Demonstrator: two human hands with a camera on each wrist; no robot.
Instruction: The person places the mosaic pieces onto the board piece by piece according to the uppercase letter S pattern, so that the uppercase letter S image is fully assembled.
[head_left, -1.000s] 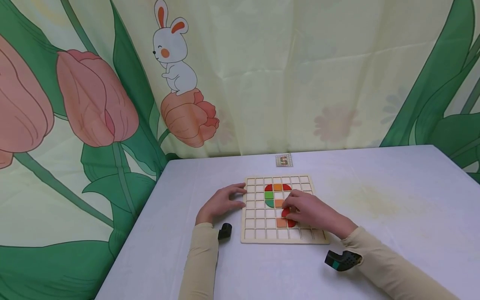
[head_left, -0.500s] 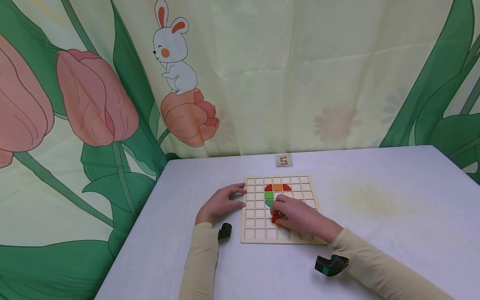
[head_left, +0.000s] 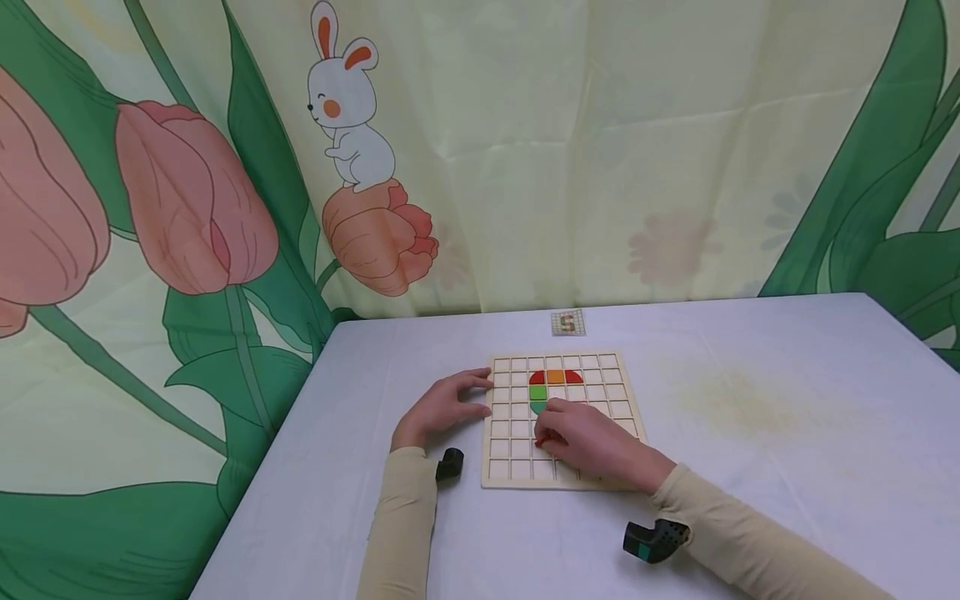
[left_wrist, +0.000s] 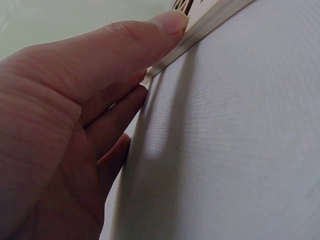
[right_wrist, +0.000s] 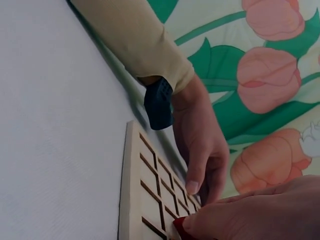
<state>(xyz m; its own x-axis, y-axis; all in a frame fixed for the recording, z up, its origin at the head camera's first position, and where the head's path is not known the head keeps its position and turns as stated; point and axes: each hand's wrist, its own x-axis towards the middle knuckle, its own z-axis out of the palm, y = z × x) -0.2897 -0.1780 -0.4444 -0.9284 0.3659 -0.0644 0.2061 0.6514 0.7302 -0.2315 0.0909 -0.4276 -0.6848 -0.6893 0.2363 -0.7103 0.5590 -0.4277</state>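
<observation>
A wooden grid board (head_left: 491,482) lies on the table. My left hand (head_left: 442,407) rests at its left edge, fingers extended; in the left wrist view the thumb (left_wrist: 170,22) touches the rim. Over the lower middle cells, my right hand (head_left: 596,442) pinches a red tile (right_wrist: 180,227), mostly hidden by the fingers. An orange square tile (head_left: 555,377) sits in the upper cells between two red rounded tiles (head_left: 537,378). Below the left one are a light green square tile (head_left: 537,392) and a darker green rounded tile (head_left: 537,407). My right hand covers the cells beneath it.
Behind the board lies a small pattern card (head_left: 567,322) showing a gridded coloured figure. A white cloth covers the table (head_left: 750,517). A printed curtain (head_left: 525,167) with tulips and a rabbit hangs behind. Each wrist carries a black camera (head_left: 656,542).
My right hand has moved left and slightly down over the board with the red tile, now covering the lower orange and red tiles. My left hand has stayed at the edge.
</observation>
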